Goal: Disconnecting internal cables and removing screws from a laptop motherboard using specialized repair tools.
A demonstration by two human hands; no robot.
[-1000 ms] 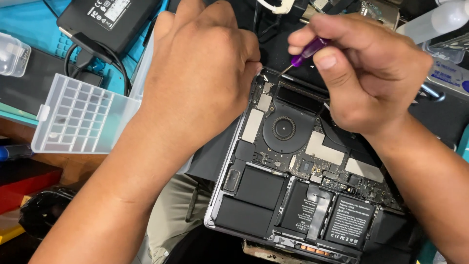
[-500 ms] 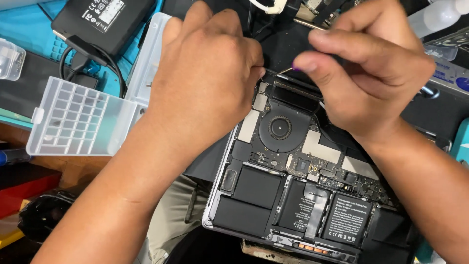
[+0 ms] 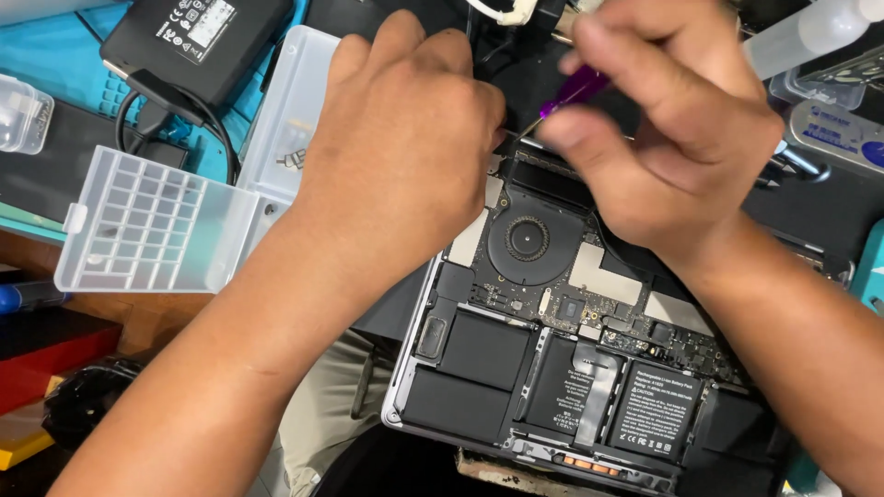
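A cluttered teal tabletop (image 3: 83, 87) carried the opened laptop (image 3: 552, 368). The right hand (image 3: 672, 156) had shifted left, fingers gripping the purple screwdriver (image 3: 575, 90); the left hand (image 3: 396, 175), fingers curled, steadied the upper-centre corner.

Screwdriver (image 3: 573, 92) tip hidden behind left hand (image 3: 401, 156); only the purple handle shows under the right hand (image 3: 672, 138). Laptop (image 3: 552, 368) top-left corner covered by both hands, bottom edge cut off by the frame. Small parts in the clear organizer box (image 3: 157, 230) too tiny to tell.
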